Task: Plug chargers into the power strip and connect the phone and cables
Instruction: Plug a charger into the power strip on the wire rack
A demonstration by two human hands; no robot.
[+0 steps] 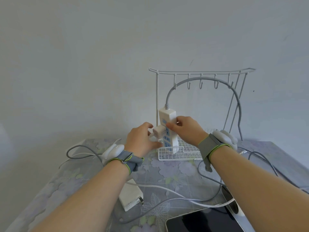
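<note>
Strip [167, 129] stands upright in the wire rack [180, 154] at the back of the table [274, 153], its grey cord [200, 79] arching up over the rack's hooks and down the right side. My right hand [185, 129] is clamped on the strip's upper part, thumb on the socket face and fingers around the far edge. My left hand [142, 139] is closed around a small white charger [158, 131], which sits against the strip's face at an upper socket; I cannot tell how deep its pins are in. Both wrists wear grey bands with white pods.

Nearer to me, a second, larger white charger [131, 196] lies flat on the flowered cloth, apart from the strip, prongs toward me. White and grey cables [167, 190] loop across the cloth between my forearms. A dark-screened phone [205, 221] lies at the bottom right edge, with another dark device [231, 200] just beside it, a white cable running across to them.
</note>
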